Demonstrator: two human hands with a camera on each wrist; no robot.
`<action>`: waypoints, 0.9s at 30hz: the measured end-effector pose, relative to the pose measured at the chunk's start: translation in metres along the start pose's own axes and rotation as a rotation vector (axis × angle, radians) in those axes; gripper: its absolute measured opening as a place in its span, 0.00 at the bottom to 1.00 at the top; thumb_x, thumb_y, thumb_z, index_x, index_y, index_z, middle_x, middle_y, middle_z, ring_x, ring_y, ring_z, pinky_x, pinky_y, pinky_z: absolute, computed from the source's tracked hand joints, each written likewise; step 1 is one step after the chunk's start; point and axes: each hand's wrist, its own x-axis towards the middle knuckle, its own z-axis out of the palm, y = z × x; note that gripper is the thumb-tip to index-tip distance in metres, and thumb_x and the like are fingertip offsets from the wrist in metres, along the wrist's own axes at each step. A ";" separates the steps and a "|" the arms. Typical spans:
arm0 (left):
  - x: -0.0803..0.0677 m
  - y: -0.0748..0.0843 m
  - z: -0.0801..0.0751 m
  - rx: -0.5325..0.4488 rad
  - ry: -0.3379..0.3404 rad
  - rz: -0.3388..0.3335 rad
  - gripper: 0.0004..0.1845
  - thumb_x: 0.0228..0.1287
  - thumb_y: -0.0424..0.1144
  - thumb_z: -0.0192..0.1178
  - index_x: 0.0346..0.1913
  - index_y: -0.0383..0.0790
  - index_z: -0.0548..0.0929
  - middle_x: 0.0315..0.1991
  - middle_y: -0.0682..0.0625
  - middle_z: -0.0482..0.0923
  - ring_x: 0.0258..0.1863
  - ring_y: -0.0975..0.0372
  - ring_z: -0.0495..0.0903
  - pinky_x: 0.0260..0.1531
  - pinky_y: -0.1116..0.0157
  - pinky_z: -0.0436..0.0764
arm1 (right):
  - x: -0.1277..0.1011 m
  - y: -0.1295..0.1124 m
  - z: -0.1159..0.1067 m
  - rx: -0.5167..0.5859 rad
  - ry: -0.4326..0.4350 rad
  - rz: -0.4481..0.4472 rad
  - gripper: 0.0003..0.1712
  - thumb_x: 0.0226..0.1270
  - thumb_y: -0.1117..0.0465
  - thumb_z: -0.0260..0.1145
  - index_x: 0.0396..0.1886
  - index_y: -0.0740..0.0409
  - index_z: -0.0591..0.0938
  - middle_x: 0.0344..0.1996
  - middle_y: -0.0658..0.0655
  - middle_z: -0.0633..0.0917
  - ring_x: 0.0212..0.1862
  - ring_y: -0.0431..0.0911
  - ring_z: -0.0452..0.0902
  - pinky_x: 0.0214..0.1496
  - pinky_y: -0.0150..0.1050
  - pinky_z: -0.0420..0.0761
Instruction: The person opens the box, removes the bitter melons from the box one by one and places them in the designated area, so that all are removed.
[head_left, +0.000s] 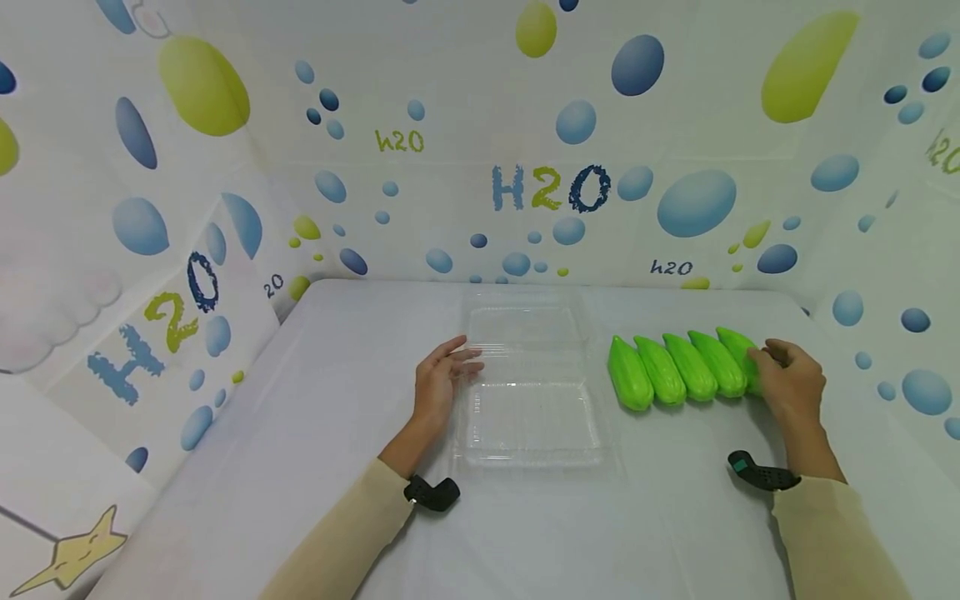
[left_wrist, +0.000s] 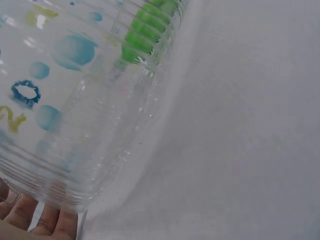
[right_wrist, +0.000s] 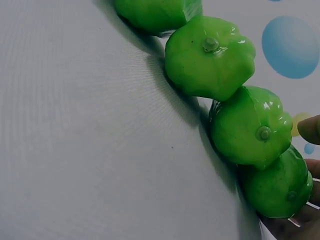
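A clear plastic clamshell box (head_left: 534, 417) lies unfolded on the white cloth, its lid at the back. Beside its left edge is my left hand (head_left: 442, 379), fingers loosely bent and touching the rim; the left wrist view shows the fingers (left_wrist: 47, 220) behind the ribbed plastic. Right of the box, several glossy green, ridged vegetables with pointed tips (head_left: 660, 371) lie in a slanted row. My right hand (head_left: 795, 379) is at the rightmost green vegetable (right_wrist: 277, 182), partly covering it. In the right wrist view the fingers lie along its side, with the thumb (right_wrist: 310, 130) apart above it.
A white tablecloth (head_left: 315, 417) covers the table. Behind and at both sides stand white walls (head_left: 450, 100) printed with blue and green drops and H2O lettering. Each wrist wears a dark camera strap (head_left: 761, 475).
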 end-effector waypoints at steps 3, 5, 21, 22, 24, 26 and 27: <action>0.001 -0.001 -0.001 -0.006 0.002 -0.004 0.26 0.68 0.24 0.40 0.68 0.26 0.72 0.55 0.30 0.81 0.52 0.40 0.84 0.59 0.50 0.79 | -0.001 -0.003 -0.001 0.010 0.009 0.013 0.39 0.77 0.44 0.50 0.78 0.62 0.62 0.74 0.66 0.67 0.74 0.65 0.61 0.72 0.61 0.63; 0.002 -0.001 -0.002 -0.002 0.004 -0.011 0.27 0.68 0.25 0.40 0.69 0.26 0.71 0.55 0.30 0.82 0.52 0.39 0.83 0.59 0.50 0.79 | -0.001 -0.005 -0.001 0.015 0.024 0.020 0.38 0.77 0.45 0.50 0.79 0.61 0.61 0.76 0.65 0.65 0.77 0.63 0.58 0.74 0.61 0.60; 0.009 0.026 -0.032 0.250 0.131 -0.070 0.28 0.72 0.34 0.43 0.74 0.36 0.66 0.59 0.33 0.79 0.60 0.43 0.78 0.64 0.48 0.74 | -0.024 -0.064 0.017 0.079 0.131 -0.209 0.33 0.75 0.48 0.57 0.74 0.58 0.70 0.75 0.60 0.69 0.77 0.59 0.57 0.76 0.60 0.57; 0.010 0.028 -0.033 0.285 0.124 -0.057 0.28 0.72 0.35 0.44 0.74 0.37 0.66 0.60 0.34 0.79 0.61 0.44 0.77 0.64 0.48 0.73 | -0.027 -0.070 0.021 0.085 0.121 -0.231 0.33 0.75 0.49 0.57 0.74 0.58 0.70 0.74 0.60 0.69 0.77 0.61 0.58 0.76 0.61 0.58; 0.013 0.031 -0.035 0.354 0.095 -0.025 0.28 0.71 0.36 0.46 0.74 0.39 0.67 0.61 0.36 0.77 0.63 0.46 0.75 0.66 0.48 0.71 | -0.032 -0.080 0.027 0.088 0.095 -0.281 0.33 0.75 0.49 0.58 0.74 0.58 0.71 0.74 0.61 0.70 0.75 0.63 0.59 0.74 0.64 0.59; 0.017 0.033 -0.035 0.439 0.045 0.019 0.29 0.71 0.37 0.49 0.74 0.40 0.67 0.64 0.39 0.76 0.65 0.48 0.72 0.66 0.48 0.70 | -0.036 -0.090 0.032 0.102 0.074 -0.328 0.32 0.75 0.50 0.59 0.74 0.59 0.71 0.73 0.62 0.70 0.74 0.65 0.61 0.73 0.64 0.60; 0.019 0.035 -0.034 0.480 0.016 0.048 0.29 0.71 0.37 0.50 0.75 0.40 0.66 0.65 0.40 0.75 0.67 0.49 0.70 0.66 0.48 0.69 | -0.038 -0.094 0.034 0.108 0.065 -0.348 0.32 0.75 0.49 0.59 0.73 0.58 0.71 0.73 0.62 0.70 0.74 0.66 0.61 0.72 0.64 0.61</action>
